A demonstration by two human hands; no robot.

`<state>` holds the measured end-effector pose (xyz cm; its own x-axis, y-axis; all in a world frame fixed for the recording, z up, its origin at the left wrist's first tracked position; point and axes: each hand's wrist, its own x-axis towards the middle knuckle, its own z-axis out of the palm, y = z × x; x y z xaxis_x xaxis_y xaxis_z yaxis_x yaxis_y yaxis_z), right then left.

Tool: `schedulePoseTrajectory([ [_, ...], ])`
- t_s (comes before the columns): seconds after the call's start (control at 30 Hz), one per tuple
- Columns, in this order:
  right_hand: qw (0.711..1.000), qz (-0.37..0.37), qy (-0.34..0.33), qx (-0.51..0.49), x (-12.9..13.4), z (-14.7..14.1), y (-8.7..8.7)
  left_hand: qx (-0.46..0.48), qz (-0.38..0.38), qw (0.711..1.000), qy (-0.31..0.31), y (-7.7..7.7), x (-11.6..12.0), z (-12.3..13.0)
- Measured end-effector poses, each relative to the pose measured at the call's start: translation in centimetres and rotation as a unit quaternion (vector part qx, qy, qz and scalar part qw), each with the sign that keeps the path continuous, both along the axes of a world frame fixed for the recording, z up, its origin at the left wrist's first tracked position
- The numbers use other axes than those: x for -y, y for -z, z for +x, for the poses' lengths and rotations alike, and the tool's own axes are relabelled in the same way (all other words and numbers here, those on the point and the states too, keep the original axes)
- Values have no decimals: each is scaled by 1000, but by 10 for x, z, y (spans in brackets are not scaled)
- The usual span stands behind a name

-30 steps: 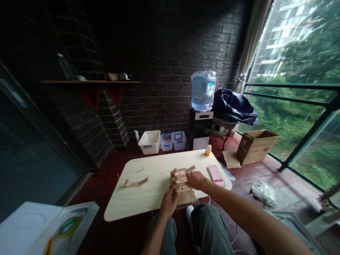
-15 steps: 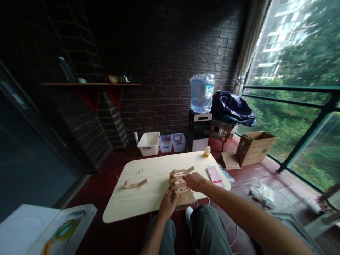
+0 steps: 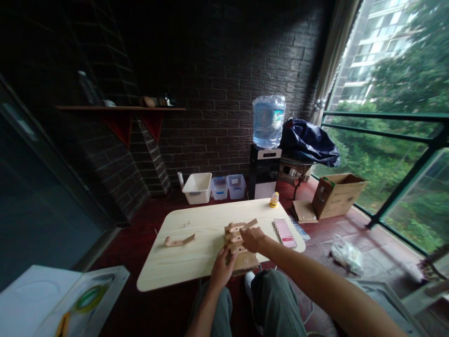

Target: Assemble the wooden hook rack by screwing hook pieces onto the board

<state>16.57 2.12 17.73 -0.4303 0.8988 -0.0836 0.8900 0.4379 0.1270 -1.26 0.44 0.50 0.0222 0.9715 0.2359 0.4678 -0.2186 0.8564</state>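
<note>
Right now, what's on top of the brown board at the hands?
Three wooden hooks, side by side. The right hand hides part of the middle one; the left hand is at the nearest one's end. Beneath them, the brown board is covered.

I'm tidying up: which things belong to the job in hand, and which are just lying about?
Likely the job: three wooden hooks; brown block beneath them; matching loose hook.
Likely lying about: small bottle; pink item; water dispenser; carton.

Pale table [image 3: 210, 220] bearing a wooden hook [image 3: 179, 241], brown slab [image 3: 246, 263], pink packet [image 3: 287, 238], yellow-based bottle [image 3: 274, 200]
</note>
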Motion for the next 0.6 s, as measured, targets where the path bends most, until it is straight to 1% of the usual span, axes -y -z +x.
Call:
schedulePoseTrajectory([
  [0.13,998,-5,-58,32,4,5,-3,1,9,1000,3,-3,1,-1],
  [0.2,997,0,-65,36,3,8,-2,3,9,1000,5,-3,1,-1],
  [0.33,999,-5,-39,17,-5,12,5,0,1,1000,13,-1,-1,-2],
  [0.47,1000,19,-5,13,-10,11,12,-2,1,1000,6,1,-2,-3],
  [0.6,1000,-2,2,6,-6,7,10,-1,9,1000,7,1,-1,-4],
])
